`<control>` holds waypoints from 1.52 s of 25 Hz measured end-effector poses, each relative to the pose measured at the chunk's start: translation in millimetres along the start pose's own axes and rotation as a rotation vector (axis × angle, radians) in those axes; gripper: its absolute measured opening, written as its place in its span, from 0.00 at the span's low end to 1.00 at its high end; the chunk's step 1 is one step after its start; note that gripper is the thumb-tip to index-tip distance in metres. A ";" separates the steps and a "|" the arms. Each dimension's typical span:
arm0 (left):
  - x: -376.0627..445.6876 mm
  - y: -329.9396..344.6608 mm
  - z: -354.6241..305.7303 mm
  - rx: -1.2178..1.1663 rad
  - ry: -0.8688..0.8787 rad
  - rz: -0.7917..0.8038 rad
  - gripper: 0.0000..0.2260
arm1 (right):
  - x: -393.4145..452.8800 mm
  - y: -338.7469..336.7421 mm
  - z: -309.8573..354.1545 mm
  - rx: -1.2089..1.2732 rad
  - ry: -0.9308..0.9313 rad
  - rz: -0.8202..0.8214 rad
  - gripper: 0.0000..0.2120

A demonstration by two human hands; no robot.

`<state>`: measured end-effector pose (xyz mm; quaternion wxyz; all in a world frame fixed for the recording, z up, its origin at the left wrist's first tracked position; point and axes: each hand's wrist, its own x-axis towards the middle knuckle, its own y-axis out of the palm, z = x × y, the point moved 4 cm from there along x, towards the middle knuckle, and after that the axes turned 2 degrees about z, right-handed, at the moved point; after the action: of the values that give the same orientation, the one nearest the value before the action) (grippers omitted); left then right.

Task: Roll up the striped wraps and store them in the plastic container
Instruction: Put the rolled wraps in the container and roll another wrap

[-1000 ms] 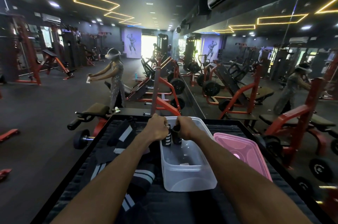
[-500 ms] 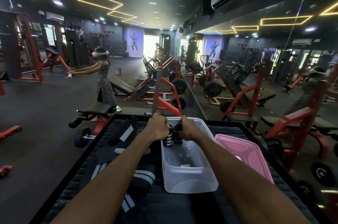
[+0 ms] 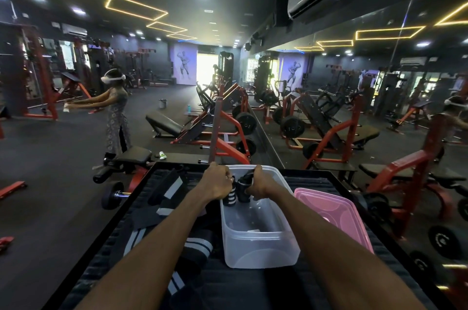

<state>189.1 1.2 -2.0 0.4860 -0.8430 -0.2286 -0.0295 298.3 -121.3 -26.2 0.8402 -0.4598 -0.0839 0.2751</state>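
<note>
A clear plastic container (image 3: 258,249) stands on a black mat (image 3: 228,282) in front of me. Over its far end, my left hand (image 3: 216,183) grips a rolled black wrap with white stripes (image 3: 231,195). Beside it my right hand (image 3: 260,184) holds a second dark rolled wrap (image 3: 245,187). Both rolls hang upright, just inside the container's far rim. Several unrolled black-and-white striped wraps (image 3: 195,244) lie on the mat left of the container, partly hidden under my left forearm.
A pink lid (image 3: 334,213) lies right of the container. Red weight machines (image 3: 228,142) and a mirror wall (image 3: 354,97) stand beyond the mat. A person wearing a headset (image 3: 115,112) stands at left. A dumbbell (image 3: 114,194) lies on the floor by the mat's left edge.
Both hands stay over the container's far end with the rolls. The view has shifted slightly. The person at left has moved further left.
</note>
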 end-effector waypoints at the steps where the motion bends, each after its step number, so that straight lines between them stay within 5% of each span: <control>1: -1.4 0.9 -0.9 0.009 0.012 0.002 0.08 | 0.5 1.6 1.2 0.060 0.038 0.013 0.31; 11: -4.3 1.3 3.3 0.037 0.026 -0.010 0.09 | -6.3 0.3 5.5 -0.056 0.044 -0.019 0.20; 16: -7.4 -12.9 2.6 -0.015 -0.004 -0.011 0.07 | -10.6 -21.5 16.2 0.139 0.058 -0.072 0.31; 22: -28.2 -51.2 8.1 0.039 0.034 -0.015 0.08 | -42.2 -38.4 70.8 0.081 -0.194 -0.284 0.10; 29: -66.2 -86.8 44.2 0.186 -0.037 -0.009 0.10 | -95.4 10.8 138.6 0.094 -0.408 0.069 0.09; 35: -105.6 -77.3 79.8 0.379 -0.142 0.460 0.19 | -114.2 71.0 156.9 -0.309 -0.459 0.272 0.11; 38: -108.0 -79.6 80.3 0.536 -0.073 0.349 0.19 | -113.7 83.7 153.1 -0.339 -0.444 0.275 0.10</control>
<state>45.7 63.3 -9.5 0.6802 -0.7118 -0.0974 0.1457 110.8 -35.8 4.2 0.6674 -0.5292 -0.2471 0.4620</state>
